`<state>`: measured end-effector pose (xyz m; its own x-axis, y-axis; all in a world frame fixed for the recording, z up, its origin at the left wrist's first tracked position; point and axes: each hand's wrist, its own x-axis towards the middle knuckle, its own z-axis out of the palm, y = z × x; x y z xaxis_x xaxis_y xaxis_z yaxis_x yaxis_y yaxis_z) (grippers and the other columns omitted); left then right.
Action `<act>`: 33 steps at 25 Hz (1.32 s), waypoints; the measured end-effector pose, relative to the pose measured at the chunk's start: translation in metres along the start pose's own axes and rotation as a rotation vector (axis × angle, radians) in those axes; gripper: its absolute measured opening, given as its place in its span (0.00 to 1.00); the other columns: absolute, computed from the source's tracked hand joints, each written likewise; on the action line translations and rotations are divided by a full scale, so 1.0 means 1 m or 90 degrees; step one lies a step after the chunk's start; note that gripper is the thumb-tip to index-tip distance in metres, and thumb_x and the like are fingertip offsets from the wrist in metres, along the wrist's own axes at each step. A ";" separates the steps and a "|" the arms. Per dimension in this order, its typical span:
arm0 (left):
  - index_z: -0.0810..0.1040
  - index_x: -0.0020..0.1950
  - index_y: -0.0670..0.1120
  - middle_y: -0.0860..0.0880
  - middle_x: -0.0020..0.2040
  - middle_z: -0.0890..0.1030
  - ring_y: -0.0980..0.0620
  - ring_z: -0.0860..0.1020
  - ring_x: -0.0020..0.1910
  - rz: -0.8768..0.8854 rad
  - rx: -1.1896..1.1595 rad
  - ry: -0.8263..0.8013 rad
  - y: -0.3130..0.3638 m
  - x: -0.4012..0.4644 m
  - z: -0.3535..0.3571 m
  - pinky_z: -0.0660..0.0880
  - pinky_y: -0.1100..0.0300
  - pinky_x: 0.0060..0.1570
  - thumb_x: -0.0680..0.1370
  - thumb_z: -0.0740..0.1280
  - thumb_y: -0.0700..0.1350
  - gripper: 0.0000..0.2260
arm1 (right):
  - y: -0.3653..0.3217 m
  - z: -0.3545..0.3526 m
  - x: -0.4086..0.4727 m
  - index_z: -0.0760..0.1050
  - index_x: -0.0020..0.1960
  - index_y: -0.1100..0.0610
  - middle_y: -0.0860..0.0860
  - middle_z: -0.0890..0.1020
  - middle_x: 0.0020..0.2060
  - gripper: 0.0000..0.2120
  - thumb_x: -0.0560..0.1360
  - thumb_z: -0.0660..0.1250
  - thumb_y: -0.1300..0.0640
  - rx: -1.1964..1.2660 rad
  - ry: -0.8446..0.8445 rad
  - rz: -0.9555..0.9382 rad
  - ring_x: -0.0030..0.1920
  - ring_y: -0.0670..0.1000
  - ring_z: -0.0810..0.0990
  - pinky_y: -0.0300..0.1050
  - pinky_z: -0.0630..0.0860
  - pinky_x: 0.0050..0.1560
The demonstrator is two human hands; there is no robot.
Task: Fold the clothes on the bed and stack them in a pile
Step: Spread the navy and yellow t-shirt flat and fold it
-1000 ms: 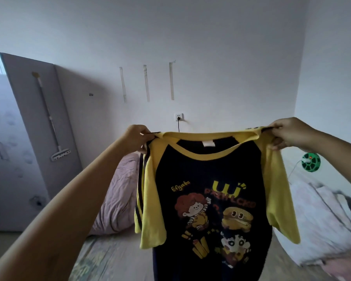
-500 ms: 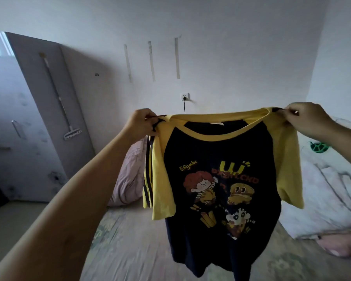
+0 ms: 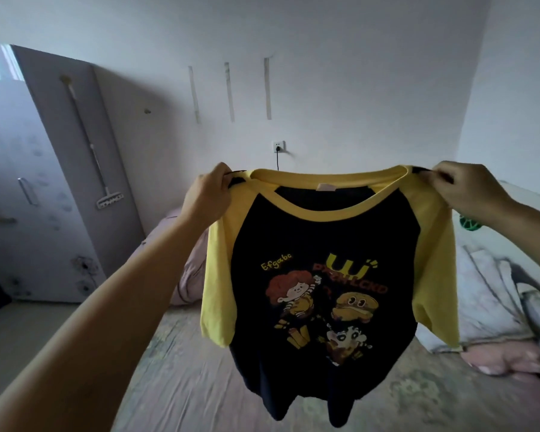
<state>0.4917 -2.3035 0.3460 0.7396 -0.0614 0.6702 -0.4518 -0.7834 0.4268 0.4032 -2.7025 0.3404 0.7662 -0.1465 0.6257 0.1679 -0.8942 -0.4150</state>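
Note:
A dark navy T-shirt (image 3: 325, 238) with yellow sleeves, a yellow collar and a cartoon print hangs in the air in front of me, print side toward me. My left hand (image 3: 208, 190) pinches its left shoulder seam and my right hand (image 3: 468, 187) pinches the right shoulder seam, so the shirt is spread wide. Its hem dangles a little above the bed (image 3: 184, 385), whose sheet is pale and patterned.
A pinkish pillow or folded quilt (image 3: 189, 275) lies behind the shirt at the left. A crumpled white-grey blanket (image 3: 493, 300) and a pink cloth (image 3: 499, 360) lie at the right. A grey wardrobe (image 3: 44, 194) stands at the left; a wall socket (image 3: 278, 147) is ahead.
The shirt has been lifted higher and spread wider, so its hem now shows above the bed. The left sleeve has unfolded and hangs flat. My view has tilted down slightly.

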 end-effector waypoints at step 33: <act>0.78 0.44 0.37 0.43 0.37 0.74 0.48 0.71 0.40 -0.281 0.009 -0.384 -0.200 -0.146 0.330 0.61 0.59 0.36 0.78 0.65 0.39 0.07 | 0.203 0.349 -0.123 0.76 0.38 0.63 0.62 0.77 0.34 0.17 0.77 0.63 0.50 -0.053 -0.321 0.268 0.38 0.62 0.76 0.50 0.64 0.33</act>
<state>0.6388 -2.3418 -0.0369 0.9978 -0.0655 -0.0130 -0.0465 -0.8213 0.5686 0.5595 -2.7185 -0.0508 0.9557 -0.2932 0.0271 -0.2427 -0.8365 -0.4913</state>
